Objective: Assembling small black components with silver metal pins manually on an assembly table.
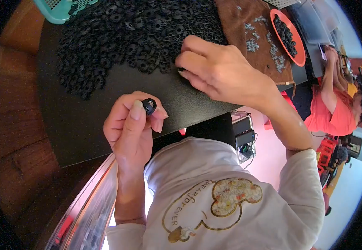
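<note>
My left hand [127, 125] is closed, pinching a small round black plastic part [149, 106] between thumb and fingers. A shiny metal-looking bit shows in the part's hole. At the near right edge of a big heap of black ring-shaped plastic parts [122, 37], my right hand [222, 71] has its fingers bent and pressed together. A dark bit shows at its fingertips, but the fingers hide most of it, so its kind is unclear. Both hands are over the black table [93, 133], the left one nearer my body.
Small metal springs [252, 45] lie in clusters on a brown cloth [235, 25] right of the heap. Beyond them, an orange plate [299, 58] holds more black parts. A teal basket [55, 16] stands far left. People sit at the right, one in a coral top [333, 110].
</note>
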The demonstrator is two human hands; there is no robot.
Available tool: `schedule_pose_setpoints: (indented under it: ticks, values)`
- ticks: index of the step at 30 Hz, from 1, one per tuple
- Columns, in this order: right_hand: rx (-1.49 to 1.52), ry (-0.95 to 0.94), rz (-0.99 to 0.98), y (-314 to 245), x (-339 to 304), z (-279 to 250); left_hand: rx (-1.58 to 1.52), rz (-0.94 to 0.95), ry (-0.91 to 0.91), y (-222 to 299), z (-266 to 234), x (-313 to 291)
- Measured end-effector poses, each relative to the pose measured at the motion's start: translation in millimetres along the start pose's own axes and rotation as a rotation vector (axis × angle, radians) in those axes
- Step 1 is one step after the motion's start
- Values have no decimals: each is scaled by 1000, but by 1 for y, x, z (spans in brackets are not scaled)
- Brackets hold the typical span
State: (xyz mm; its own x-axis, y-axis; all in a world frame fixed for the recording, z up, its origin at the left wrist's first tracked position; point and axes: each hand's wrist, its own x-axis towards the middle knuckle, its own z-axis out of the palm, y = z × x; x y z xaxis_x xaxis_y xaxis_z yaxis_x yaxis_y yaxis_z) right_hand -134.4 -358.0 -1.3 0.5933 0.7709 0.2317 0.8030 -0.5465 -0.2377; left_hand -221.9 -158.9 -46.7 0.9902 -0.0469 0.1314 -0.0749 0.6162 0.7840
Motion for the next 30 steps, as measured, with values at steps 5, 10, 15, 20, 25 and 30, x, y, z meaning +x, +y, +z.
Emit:
schedule_pose_setpoints:
  ticks: [5, 10, 15, 20, 25, 30]
  values:
    - [392, 147, 32, -4, -2, 3, 19, -1, -9, 0, -1, 0]
    - [622, 152, 91, -18, -5, -6, 48, -9, 18, -1, 2, -1]
    - [826, 206, 106, -19, -12, -4, 115, -59, 45, 3, 10, -1]
    - [1209, 178, 299, -22, -25, -11, 126, -87, 23, 2, 20, -1]
    - [1390, 117, 354, -22, -31, -19, 43, -181, 20, -6, 29, 0]
    - [1399, 137, 321, -22, -34, -14, 49, -243, 43, -8, 35, -1]
